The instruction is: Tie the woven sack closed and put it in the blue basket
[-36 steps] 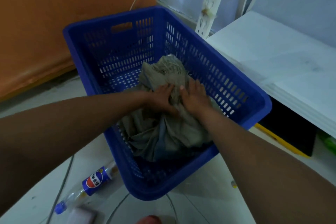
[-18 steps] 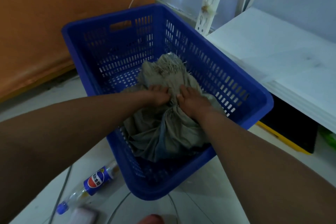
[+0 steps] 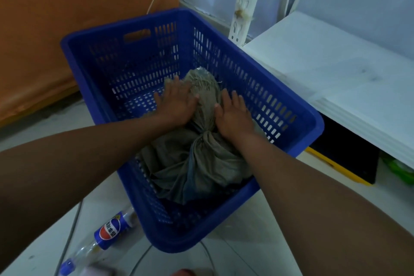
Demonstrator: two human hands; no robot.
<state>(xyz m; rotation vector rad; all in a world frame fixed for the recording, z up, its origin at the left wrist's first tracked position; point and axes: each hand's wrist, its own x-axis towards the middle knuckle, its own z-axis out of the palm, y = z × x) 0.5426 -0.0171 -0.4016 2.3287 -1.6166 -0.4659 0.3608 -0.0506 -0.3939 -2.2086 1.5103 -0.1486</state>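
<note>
- Head view: the woven sack [image 3: 197, 163] lies inside the blue basket [image 3: 298, 119], its neck knotted between the 2 wrists.
- Left hand [image 3: 177, 105] is flat, fingers spread, gripping nothing, resting on the sack's frayed top.
- Right hand [image 3: 233, 114] is likewise released, palm down just right of the top.
- A Pepsi bottle [image 3: 107, 233] lies on the floor below the left forearm.

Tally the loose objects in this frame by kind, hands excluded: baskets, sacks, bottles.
Blue basket: 1
Woven sack, tied, inside the basket: 1
Plastic bottle on the floor: 1
Total: 3
</note>
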